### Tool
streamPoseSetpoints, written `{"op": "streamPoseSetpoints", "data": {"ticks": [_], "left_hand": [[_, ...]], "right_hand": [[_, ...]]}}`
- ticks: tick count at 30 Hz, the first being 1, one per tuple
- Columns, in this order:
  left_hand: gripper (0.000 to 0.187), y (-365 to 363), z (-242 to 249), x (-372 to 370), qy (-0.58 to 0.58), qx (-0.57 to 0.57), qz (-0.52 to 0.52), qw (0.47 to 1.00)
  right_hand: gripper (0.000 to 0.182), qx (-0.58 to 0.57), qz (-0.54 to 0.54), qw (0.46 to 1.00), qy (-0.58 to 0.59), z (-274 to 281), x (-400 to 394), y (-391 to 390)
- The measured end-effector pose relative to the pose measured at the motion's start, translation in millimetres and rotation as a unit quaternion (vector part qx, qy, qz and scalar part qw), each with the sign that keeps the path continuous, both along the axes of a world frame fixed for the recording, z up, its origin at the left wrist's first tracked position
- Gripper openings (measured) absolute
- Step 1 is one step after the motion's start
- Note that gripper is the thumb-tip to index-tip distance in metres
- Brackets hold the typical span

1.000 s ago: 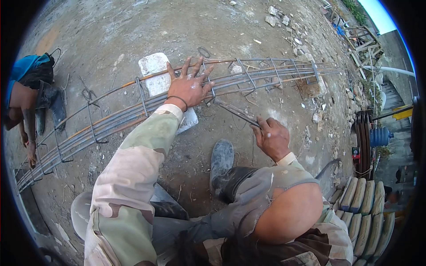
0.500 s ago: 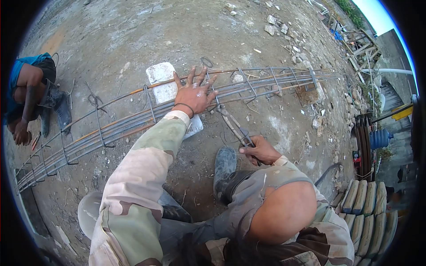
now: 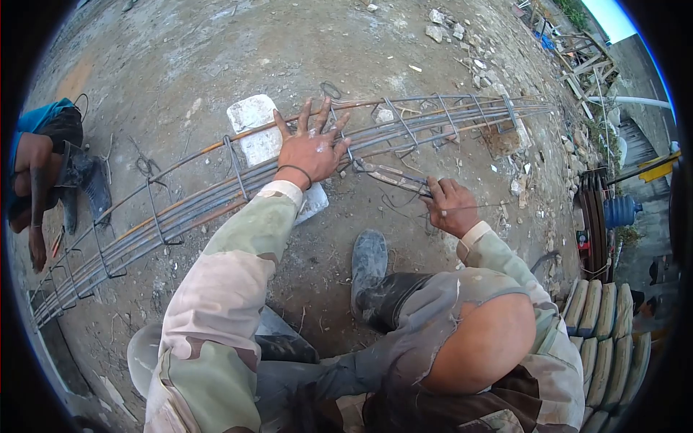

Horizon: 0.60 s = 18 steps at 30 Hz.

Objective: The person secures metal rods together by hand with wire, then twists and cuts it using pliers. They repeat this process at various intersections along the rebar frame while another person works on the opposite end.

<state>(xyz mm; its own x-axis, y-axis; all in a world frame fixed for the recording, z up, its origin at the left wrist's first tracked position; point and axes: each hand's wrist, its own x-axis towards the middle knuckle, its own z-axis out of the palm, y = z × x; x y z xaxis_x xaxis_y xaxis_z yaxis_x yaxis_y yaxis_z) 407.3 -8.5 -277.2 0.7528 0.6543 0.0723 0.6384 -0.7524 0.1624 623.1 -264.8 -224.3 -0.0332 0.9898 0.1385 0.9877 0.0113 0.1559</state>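
Observation:
A long cage of steel bars (image 3: 207, 195) with square stirrups runs across the ground. My left hand (image 3: 312, 150), fingers spread, lies flat on its bars beside a stirrup. My right hand (image 3: 451, 207) is closed around the handles of metal pincers (image 3: 393, 177). Their jaws touch the near edge of the cage, just right of my left hand. Thin wire sticks out by my right hand. A white block (image 3: 256, 124) lies under the cage.
At the left a co-worker (image 3: 45, 155) in boots crouches by the cage's end. Stones (image 3: 435, 33) and wooden scraps lie at the upper right. A blue water jug (image 3: 621, 211) and stacked grey pieces (image 3: 598, 310) stand on the right.
My right hand has moved right and up, swinging the pincer handles to a flatter angle. My left hand stays on the bars. The co-worker's hand hangs lower.

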Motion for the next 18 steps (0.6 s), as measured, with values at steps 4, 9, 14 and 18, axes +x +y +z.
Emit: {"op": "streamPoseSetpoints", "data": {"ticks": [4, 9, 14, 18], "left_hand": [[0.058, 0, 0, 1, 0.007, 0.005, 0.000, 1.000], [0.059, -3, 3, -2, 0.012, 0.005, -0.001, 1.000], [0.059, -3, 5, 0, 0.011, 0.001, 0.000, 1.000], [0.058, -1, 3, 0, 0.014, -0.011, 0.005, 1.000]], "right_hand": [[0.039, 0.036, 0.037, 0.998, 0.023, -2, 6, 2], [0.040, -0.238, -0.303, 0.729, 0.567, -2, -42, -17], [0.037, -0.280, -0.318, 0.680, 0.599, -2, -55, -16], [0.034, 0.010, -0.128, 0.959, 0.252, 18, -64, -20]]}}
